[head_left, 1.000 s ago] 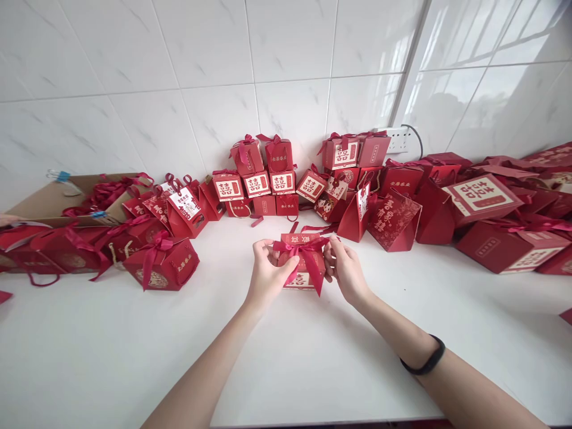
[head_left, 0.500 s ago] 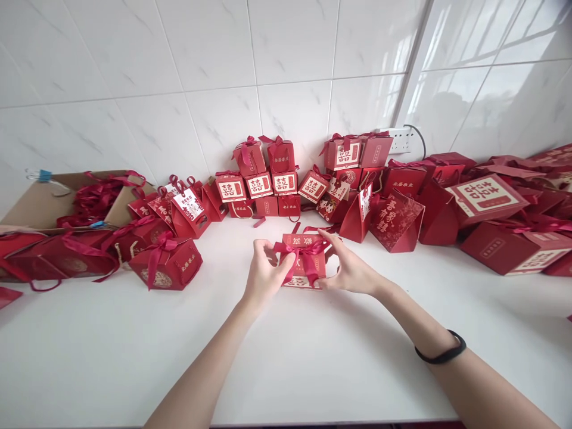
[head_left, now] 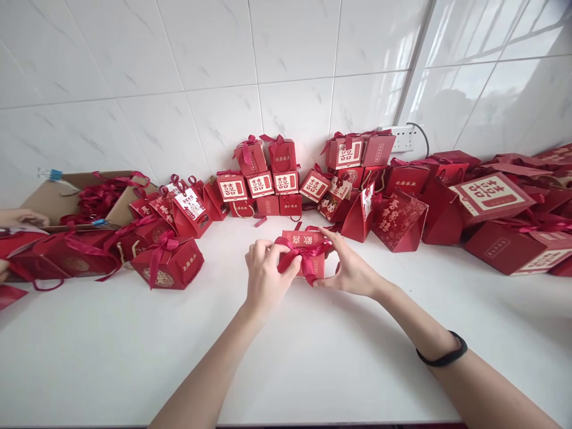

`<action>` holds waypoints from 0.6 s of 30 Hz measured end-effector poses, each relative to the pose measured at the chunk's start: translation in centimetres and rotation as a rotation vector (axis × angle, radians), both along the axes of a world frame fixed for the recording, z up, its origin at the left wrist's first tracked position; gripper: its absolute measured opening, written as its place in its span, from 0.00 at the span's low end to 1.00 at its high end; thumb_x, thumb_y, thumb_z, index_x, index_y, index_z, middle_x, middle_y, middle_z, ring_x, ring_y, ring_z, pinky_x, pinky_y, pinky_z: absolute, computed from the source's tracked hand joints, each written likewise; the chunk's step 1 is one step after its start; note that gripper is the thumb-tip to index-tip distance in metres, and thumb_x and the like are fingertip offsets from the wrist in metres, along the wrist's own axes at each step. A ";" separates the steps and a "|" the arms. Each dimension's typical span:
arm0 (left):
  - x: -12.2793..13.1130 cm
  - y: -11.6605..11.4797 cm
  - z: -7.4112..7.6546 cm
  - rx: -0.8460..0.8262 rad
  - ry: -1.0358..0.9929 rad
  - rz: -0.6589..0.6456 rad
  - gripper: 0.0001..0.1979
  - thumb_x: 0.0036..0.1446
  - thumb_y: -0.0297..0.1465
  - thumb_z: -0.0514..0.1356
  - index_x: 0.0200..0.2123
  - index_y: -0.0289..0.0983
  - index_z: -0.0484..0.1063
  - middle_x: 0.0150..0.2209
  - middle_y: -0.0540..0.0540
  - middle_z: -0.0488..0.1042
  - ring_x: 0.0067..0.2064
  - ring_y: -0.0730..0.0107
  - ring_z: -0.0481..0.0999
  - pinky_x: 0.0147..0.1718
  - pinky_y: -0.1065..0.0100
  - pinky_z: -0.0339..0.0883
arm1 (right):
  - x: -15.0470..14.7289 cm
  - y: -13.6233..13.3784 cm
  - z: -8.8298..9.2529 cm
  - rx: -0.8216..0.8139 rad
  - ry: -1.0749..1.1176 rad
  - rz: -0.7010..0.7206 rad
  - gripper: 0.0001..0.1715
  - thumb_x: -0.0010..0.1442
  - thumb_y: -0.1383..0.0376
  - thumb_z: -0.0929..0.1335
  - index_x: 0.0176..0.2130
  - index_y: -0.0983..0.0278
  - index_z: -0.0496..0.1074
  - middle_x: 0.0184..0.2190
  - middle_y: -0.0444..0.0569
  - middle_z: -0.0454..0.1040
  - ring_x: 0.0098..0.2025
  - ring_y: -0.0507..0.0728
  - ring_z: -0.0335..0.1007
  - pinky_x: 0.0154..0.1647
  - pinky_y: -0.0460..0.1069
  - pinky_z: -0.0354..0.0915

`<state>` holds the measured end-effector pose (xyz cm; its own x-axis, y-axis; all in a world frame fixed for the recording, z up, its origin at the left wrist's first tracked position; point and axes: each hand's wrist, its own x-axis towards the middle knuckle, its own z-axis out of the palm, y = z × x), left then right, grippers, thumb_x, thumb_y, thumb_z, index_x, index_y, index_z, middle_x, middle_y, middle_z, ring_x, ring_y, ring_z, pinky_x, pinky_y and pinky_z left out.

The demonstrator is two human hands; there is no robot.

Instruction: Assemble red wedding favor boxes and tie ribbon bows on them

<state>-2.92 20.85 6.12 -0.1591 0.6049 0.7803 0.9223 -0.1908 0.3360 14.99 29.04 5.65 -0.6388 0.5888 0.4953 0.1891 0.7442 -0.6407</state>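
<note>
A small red gift box [head_left: 317,267] with gold characters sits on the white table between my hands. A dark red ribbon bow [head_left: 304,252] lies across its top. My left hand [head_left: 270,271] pinches the left loop of the bow between thumb and forefinger. My right hand [head_left: 351,265] grips the box's right side, its forefinger at the far corner and its thumb at the near corner. The right hand's other fingers are partly hidden behind the thumb.
Stacked red boxes [head_left: 286,182] stand along the tiled wall. More boxes [head_left: 500,232] crowd the right. A cardboard box [head_left: 127,208] of ribbons is at left, near another person's hand [head_left: 24,218]. A finished box [head_left: 170,265] stands left of my hands.
My left hand has shifted onto the bow's left loop and its fingers have curled in. The box's front face has dropped from sight. Another person's hands have appeared at the left edge.
</note>
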 end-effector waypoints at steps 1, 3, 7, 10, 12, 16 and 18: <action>0.0 0.0 0.0 0.000 -0.004 -0.009 0.05 0.53 0.33 0.61 0.32 0.39 0.70 0.34 0.48 0.62 0.39 0.65 0.67 0.44 0.61 0.60 | 0.0 0.0 0.0 0.001 0.002 0.003 0.56 0.45 0.59 0.74 0.64 0.59 0.44 0.59 0.59 0.55 0.45 0.61 0.65 0.39 0.55 0.70; 0.1 0.0 0.0 0.011 -0.009 -0.023 0.04 0.55 0.32 0.60 0.32 0.39 0.69 0.34 0.48 0.63 0.39 0.66 0.68 0.44 0.62 0.60 | 0.0 0.0 0.0 -0.004 0.002 0.008 0.56 0.45 0.59 0.74 0.64 0.59 0.44 0.59 0.59 0.55 0.45 0.60 0.66 0.42 0.56 0.70; 0.0 0.1 -0.1 0.044 0.022 -0.040 0.01 0.57 0.29 0.58 0.34 0.39 0.69 0.33 0.49 0.66 0.38 0.68 0.69 0.42 0.65 0.59 | 0.0 0.0 0.0 -0.018 -0.009 0.005 0.57 0.44 0.60 0.75 0.64 0.58 0.44 0.57 0.58 0.56 0.45 0.60 0.66 0.45 0.57 0.68; -0.2 0.1 -0.2 0.084 0.094 -0.068 0.03 0.58 0.26 0.56 0.34 0.39 0.68 0.29 0.50 0.68 0.33 0.70 0.68 0.39 0.66 0.58 | 0.0 0.0 0.1 -0.014 -0.017 0.003 0.57 0.44 0.60 0.75 0.64 0.58 0.44 0.56 0.57 0.57 0.44 0.60 0.66 0.42 0.57 0.69; -0.4 0.1 -0.2 0.126 0.148 -0.077 0.04 0.58 0.25 0.55 0.34 0.39 0.69 0.28 0.50 0.69 0.32 0.70 0.68 0.38 0.66 0.57 | 0.0 0.0 0.1 -0.005 -0.016 0.002 0.57 0.44 0.60 0.75 0.64 0.58 0.44 0.56 0.58 0.57 0.44 0.60 0.66 0.42 0.57 0.69; -0.6 -0.1 -0.1 0.175 0.238 -0.104 0.07 0.57 0.24 0.55 0.33 0.40 0.71 0.27 0.50 0.71 0.31 0.69 0.67 0.37 0.65 0.56 | 0.0 -0.1 0.2 -0.006 -0.018 0.003 0.57 0.44 0.61 0.75 0.64 0.57 0.45 0.56 0.58 0.57 0.43 0.59 0.66 0.42 0.57 0.69; -0.5 -0.1 0.0 0.184 0.259 -0.136 0.08 0.56 0.23 0.54 0.32 0.40 0.72 0.25 0.50 0.70 0.30 0.69 0.67 0.37 0.65 0.57 | 0.0 -0.2 0.2 -0.005 -0.015 0.005 0.56 0.44 0.61 0.75 0.63 0.57 0.45 0.56 0.58 0.57 0.44 0.59 0.66 0.42 0.57 0.69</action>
<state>-3.44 20.75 6.07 0.1315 0.4524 0.8821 0.9344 -0.3538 0.0421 15.00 28.85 5.85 -0.6488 0.5880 0.4830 0.1954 0.7421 -0.6412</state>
